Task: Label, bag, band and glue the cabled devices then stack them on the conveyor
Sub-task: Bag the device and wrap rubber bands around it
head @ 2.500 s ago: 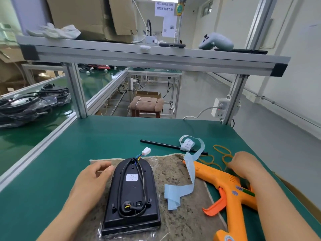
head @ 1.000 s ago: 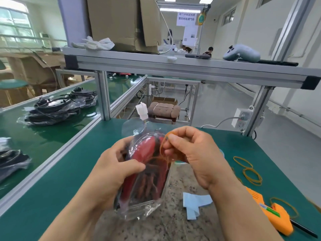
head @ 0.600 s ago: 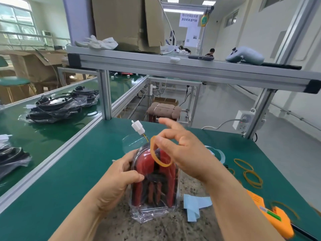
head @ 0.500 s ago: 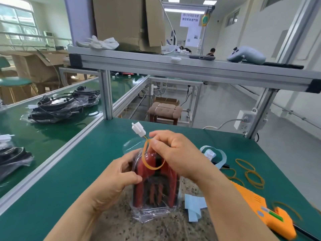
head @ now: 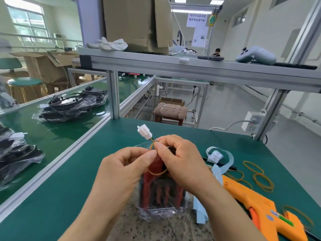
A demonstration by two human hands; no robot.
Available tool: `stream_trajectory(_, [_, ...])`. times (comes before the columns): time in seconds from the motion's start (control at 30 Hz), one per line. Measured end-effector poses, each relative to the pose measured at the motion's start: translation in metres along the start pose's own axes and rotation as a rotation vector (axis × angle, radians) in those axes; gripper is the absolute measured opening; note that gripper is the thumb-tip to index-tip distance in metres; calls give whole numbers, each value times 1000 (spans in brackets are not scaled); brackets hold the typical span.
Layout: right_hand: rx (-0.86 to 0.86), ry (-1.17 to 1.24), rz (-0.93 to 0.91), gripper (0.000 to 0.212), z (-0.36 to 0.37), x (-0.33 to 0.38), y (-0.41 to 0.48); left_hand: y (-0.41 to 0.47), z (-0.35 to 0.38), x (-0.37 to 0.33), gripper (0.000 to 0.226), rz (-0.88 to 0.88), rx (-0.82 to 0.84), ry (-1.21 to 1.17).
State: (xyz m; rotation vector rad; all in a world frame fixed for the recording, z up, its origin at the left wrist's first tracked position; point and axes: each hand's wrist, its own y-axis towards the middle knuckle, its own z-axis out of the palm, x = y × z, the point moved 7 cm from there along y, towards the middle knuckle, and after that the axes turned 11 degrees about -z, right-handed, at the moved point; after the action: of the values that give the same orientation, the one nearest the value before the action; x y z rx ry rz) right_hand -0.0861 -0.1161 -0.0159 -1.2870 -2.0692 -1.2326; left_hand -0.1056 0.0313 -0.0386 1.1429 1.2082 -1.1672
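The left hand (head: 125, 169) pinches the bagged device (head: 161, 193) at 12 o'clock, the right hand (head: 180, 164) pinches the rubber band (head: 157, 173) — wrap it snug, gently.

Hanging sign (head: 197, 17), far beyond and above the grip: two lines of blue Chinese characters on white, too blurred to read.
Sheet (head: 199, 32) below that sign: small dark printed squares, not legible.
Label roll (head: 215, 155), just right of the grip: white labels with fine print, unreadable.
Glue gun (head: 251, 200), right of the grip and nearer the camera: blue and green stickers, wording unreadable.
Legible text: none.
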Motion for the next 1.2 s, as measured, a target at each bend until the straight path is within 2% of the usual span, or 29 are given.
stream_trajectory(0.03, [-7,8,-7,21,0,0,-1,0,1,1,21,-12,8,-13])
stream_trajectory(0.1, [-11,12,-19,20,0,-1,-2,0,7,1,7,-14,26,11])
stream_trajectory(0.13, [-18,7,-31,18,0,-1,-3,0,9,2,6,-24,40,16])
stream_trajectory(0.23, [-74,-7,-47,8,-4,-2,-6,3,8,9,8,-106,105,-144])
stream_trajectory(0.4, [-197,-89,-25,30,-2,-2,-11,8,8,3,17,-88,144,-387])
stream_trajectory(0.53, [-281,-95,8,37,-4,-4,-16,5,-4,-22,25,-62,277,-617])
stream_trajectory(0.6, [-293,-85,4,36,-5,-2,-18,7,-16,-42,24,-50,261,-532])
stream_trajectory(0.7, [-316,-45,-5,36,-7,2,-22,19,-16,-68,10,-67,233,-310])
stream_trajectory(0.8, [-345,57,47,42,-12,-1,-28,34,-3,-65,15,-257,249,-252])
stream_trajectory(0.93, [-343,170,112,44,-16,-7,-35,33,3,-27,11,-563,354,-423])
stream_trajectory(1.0, [-333,200,146,45,-17,-11,-35,23,4,-6,31,-675,452,-574])
stream_trajectory(1.07, [-327,274,205,47,-18,-20,-35,13,5,17,42,-766,454,-663])
stream_trajectory(1.17, [-332,494,339,51,-19,-38,-40,11,3,43,14,-795,306,-606])
stream_trajectory(1.2, [-331,549,372,52,-19,-42,-41,13,2,46,13,-768,267,-567])
